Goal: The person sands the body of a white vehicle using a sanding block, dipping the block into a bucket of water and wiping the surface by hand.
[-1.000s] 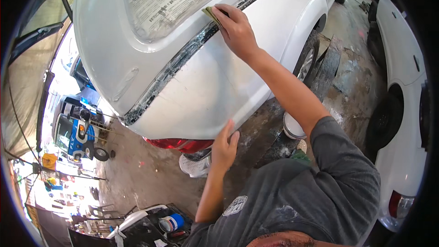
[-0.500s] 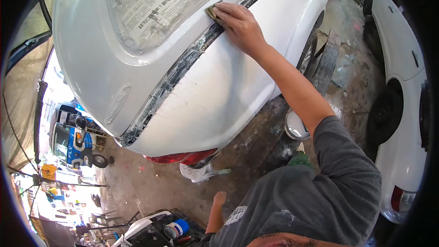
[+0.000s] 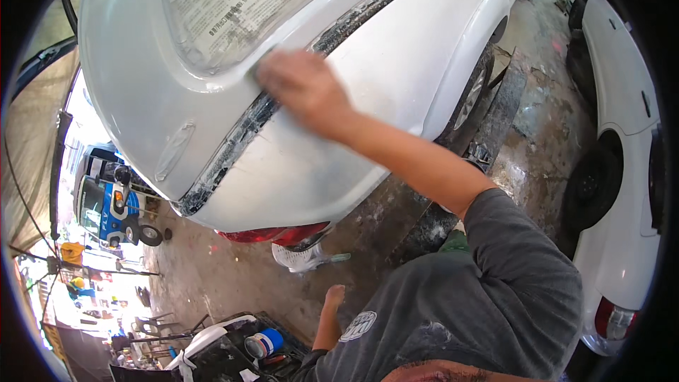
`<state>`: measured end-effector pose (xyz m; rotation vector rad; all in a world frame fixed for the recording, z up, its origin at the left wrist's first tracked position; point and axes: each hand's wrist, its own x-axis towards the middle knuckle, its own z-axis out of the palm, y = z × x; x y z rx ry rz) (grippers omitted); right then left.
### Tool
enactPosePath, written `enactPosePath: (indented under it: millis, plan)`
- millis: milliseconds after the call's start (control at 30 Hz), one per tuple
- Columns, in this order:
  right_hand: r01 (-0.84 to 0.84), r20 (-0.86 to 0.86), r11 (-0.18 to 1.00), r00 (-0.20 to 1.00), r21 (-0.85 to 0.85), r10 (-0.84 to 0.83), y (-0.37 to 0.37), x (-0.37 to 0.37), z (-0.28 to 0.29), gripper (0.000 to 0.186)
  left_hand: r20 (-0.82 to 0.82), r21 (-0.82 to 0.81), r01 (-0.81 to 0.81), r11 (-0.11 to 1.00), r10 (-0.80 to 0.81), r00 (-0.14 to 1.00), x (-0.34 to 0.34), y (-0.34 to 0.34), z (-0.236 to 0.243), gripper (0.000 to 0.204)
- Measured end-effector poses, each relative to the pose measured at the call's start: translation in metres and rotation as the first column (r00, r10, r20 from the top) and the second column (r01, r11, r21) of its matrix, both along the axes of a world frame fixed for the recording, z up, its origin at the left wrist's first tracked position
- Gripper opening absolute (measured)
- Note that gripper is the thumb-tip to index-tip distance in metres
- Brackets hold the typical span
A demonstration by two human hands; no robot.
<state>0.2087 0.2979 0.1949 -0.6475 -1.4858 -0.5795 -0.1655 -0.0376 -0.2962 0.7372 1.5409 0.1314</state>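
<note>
"Concrete floor and parked vehicles all around. How do the hands stand?"

"Right hand, blurred, is curled around a greenish pad. That pad is at the pale bodywork just left of the dark strip, and the hand crosses over the strip."

"And the left hand?"

"Near and low, well apart from the pale vehicle. It is too small and foreshortened to tell whether it is clenched or loose."

"How far along does the surface look?"

"Partway, one would judge. Right of the strip, the side panel is mostly white, but cloudy grey patches remain. White smears mark the strip, and printed paper covers the window, so neither looks finished."

"Counts, moving outward?"

"One pad, one dark strip, one papered window. One red tail lamp sits at the panel's near end. On the floor just beyond it lies one perforated white item, its kind unclear. Near left, one white-and-blue tub; far left, one blue vehicle; to the right, one white car."
</note>
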Motion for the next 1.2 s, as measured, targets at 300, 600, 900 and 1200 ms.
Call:
enactPosePath:
  millis: [300, 600, 900, 1200]
  plan:
    - [0.176, 0.197, 0.981, 0.968, -0.08, -0.157, 0.009, 0.087, 0.024, 0.038, 0.185, -0.172, -0.288, 0.942, 0.318, 0.93, -0.014, -0.062, -0.01, 0.02]
    - [-0.028, 0.35, 0.993, 0.934, -0.111, 0.066, 0.002, 0.062, 0.041, 0.035, -0.657, 0.049, 0.996, 0.069, -0.749, 0.084, 0.035, -0.107, -0.027, 0.017]
    - [-0.019, 0.232, 1.0, 0.972, -0.025, 0.024, -0.009, -0.012, 0.04, 0.029, -0.526, 0.356, 0.764, 0.537, -0.561, 0.639, 0.033, -0.07, -0.028, 0.028]
    - [0.05, 0.198, 0.995, 0.98, -0.092, -0.031, -0.019, -0.022, 0.045, 0.02, -0.148, 0.117, 0.199, 0.973, -0.181, 0.972, 0.034, -0.087, -0.04, 0.018]
